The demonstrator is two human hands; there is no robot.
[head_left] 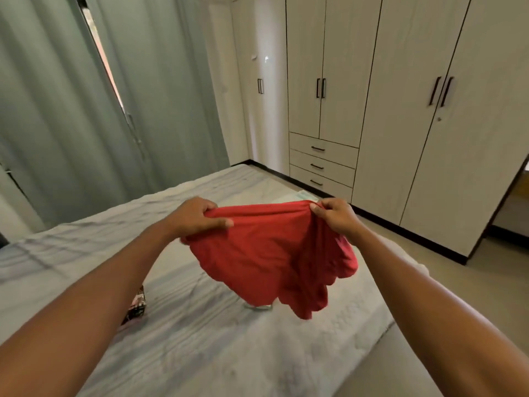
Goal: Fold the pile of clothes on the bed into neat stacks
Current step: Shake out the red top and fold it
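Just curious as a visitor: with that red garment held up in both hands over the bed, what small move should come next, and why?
Probably lower the red garment flat onto the bed. The left hand and right hand grip its top edge and it hangs bunched in the air; folding neatly likely needs a flat surface.
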